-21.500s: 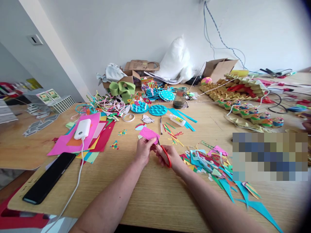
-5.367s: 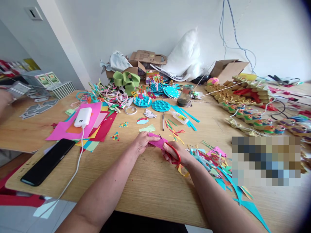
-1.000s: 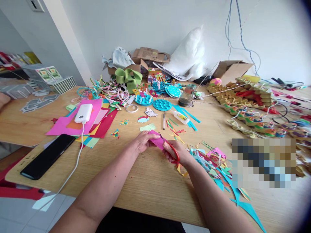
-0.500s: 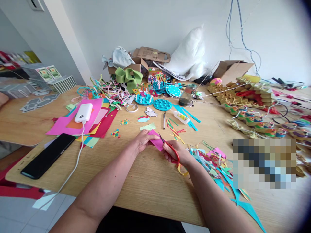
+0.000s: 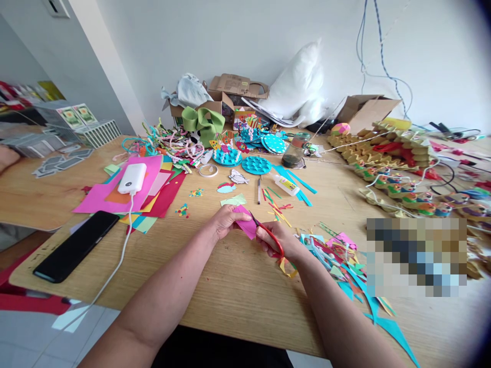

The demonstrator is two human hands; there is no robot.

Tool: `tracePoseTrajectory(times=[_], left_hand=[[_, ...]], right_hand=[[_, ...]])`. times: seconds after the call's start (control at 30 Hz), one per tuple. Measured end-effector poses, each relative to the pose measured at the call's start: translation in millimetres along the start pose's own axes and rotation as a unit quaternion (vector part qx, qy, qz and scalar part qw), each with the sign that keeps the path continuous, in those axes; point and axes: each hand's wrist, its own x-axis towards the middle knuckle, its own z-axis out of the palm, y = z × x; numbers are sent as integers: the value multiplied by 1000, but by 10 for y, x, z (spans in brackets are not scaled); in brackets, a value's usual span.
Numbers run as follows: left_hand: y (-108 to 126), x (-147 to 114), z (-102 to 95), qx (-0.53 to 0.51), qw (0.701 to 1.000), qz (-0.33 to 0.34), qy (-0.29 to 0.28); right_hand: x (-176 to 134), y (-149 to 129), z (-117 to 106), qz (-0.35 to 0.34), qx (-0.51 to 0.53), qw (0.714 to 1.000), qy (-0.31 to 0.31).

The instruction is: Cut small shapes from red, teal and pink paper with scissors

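Between thumb and fingers, my left hand [image 5: 226,222] pinches a small piece of magenta paper [image 5: 246,228] above the middle of the table. My right hand [image 5: 275,238] is closed round the red handles of a pair of scissors [image 5: 273,236], whose dark blades lie against the paper's right edge. Just beyond the hands is a pale green paper piece [image 5: 233,200]. A fish cutout [image 5: 226,187] in blue and red and a white outlined fish [image 5: 238,177] lie farther back, near a pen [image 5: 259,191] and a glue bottle [image 5: 287,185].
Coloured paper scraps [image 5: 345,266] spread right of my right arm. To the left are stacked paper sheets [image 5: 153,168], a white power bank [image 5: 132,178] with its cable, and a black phone [image 5: 76,246]. A glass jar [image 5: 296,151] and egg cartons [image 5: 399,148] stand behind.
Hardly anything differs. The magenta paper and the scissors have shifted very slightly, while both hands keep their hold.
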Motion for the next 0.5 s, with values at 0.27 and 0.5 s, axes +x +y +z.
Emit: tracePoseTrajectory(times=[0.27, 0.5], left_hand=[[-7, 7, 14, -18, 1000, -7, 15], [0, -6, -1, 2, 1000, -3, 5]], right_hand=[[20, 15, 12, 2, -2, 1000, 15], [9, 16, -1, -15, -9, 1000, -14]])
